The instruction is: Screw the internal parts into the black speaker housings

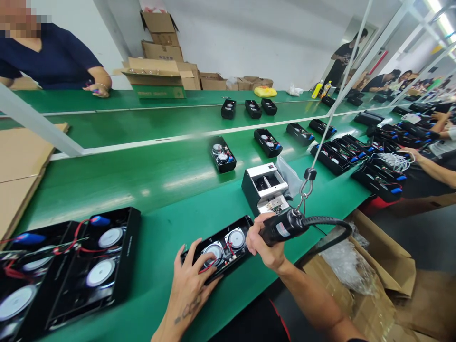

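Observation:
A black speaker housing with two round silver speakers and red wires lies at a slant on the green mat. My left hand grips its left end, fingers over the inside and thumb along the near wall. In my right hand is a black electric screwdriver, hung from a cable by a hook. It is held over the housing's right end; its tip is hidden behind my fingers. Just beyond stands a screw feeder, white on top with black sides.
Several open speaker housings with blue batteries fill the left foreground. More housings are spread along the green conveyor. At right, a co-worker's hand touches white cables. Cardboard boxes lie below right. Another person sits across the line.

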`<state>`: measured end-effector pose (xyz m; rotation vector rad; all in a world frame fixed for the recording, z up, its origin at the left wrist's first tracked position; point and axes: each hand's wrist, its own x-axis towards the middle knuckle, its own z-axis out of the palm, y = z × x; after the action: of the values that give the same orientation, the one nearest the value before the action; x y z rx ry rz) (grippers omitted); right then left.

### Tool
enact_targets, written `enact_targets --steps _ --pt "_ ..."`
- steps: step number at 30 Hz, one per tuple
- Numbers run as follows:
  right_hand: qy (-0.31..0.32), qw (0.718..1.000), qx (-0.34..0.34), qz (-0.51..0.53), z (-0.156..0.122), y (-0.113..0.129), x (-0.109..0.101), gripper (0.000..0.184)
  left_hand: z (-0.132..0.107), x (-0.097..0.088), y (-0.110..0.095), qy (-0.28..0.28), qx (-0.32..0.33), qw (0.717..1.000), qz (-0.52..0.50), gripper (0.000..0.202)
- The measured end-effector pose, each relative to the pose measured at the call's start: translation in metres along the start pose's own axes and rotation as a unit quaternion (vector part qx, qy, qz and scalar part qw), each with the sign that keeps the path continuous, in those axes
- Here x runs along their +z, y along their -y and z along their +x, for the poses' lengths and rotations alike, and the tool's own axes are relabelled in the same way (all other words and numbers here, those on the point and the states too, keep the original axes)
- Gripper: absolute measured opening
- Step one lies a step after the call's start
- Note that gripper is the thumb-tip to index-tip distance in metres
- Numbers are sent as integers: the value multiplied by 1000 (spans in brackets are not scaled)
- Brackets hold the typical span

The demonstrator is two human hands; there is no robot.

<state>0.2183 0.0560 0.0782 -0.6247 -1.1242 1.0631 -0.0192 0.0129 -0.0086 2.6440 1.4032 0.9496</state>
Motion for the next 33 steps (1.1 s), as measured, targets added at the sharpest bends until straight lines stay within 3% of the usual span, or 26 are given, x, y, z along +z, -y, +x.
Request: enact_targets --steps 6,10,13,16,18,20,23,25,29,33 --pt "-38 999 33 10 2 3 2 29 0 -1 -3 -2 -6 1000 -5 9" --pt "-86 996 31 18 19 19 -5 34 -1 0 -6 -9 -16 1000 -8 11" --pt "-191 979 -54 42 58 38 -24 39 -2 2 -4 -21 -15 1000 -11 14" --pt "-323 931 -158 61 112 50 -53 43 -1 6 -1 -43 -15 999 -16 17" --pt "-382 906 -179 20 143 51 -70 50 0 8 1 -53 -12 998 -16 18" --pt "-380 906 -173 -72 159 51 -83 53 1 9 2 -60 -9 998 -14 19" --pt "-327 906 -192 -187 150 53 -92 44 2 9 2 -60 -8 998 -17 22" --pt "-298 914 -194 -197 130 57 -92 36 3 8 2 -61 -6 998 -18 24" --pt "-225 952 -103 -178 93 57 -87 35 4 7 -2 -69 -11 997 -29 21" --pt "-224 948 -100 -201 84 37 -84 33 2 8 -6 -65 -15 997 -26 19"
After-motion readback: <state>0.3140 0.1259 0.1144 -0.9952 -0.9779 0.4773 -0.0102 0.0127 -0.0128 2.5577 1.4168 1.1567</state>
